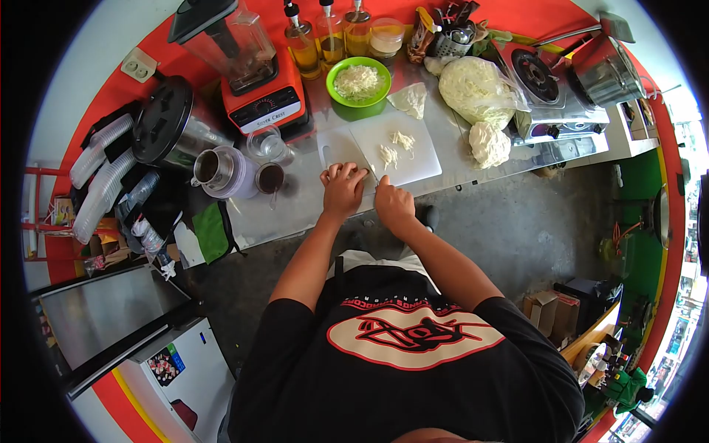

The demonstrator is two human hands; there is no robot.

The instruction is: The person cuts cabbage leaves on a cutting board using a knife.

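A white cutting board (pixel 417 151) lies on the metal counter, with two small heaps of shredded pale vegetable (pixel 402 139) on it. My left hand (pixel 343 190) rests at the board's front left, fingers bent and pressed down on something I cannot make out. Just to its right, my right hand (pixel 394 203) is wrapped round the handle of a knife (pixel 371 164), whose blade points away from me over the board. Behind the board stands a green bowl (pixel 360 108) full of shreds (pixel 358 82).
Left of the board are glasses, a metal cup (pixel 213 170), a red blender (pixel 267 107) and a large lidded pot (pixel 159 122). To the right sit a bagged cabbage (pixel 478 87), a pale lump (pixel 489 145) and a gas stove (pixel 557 122). Oil bottles (pixel 301 48) stand behind.
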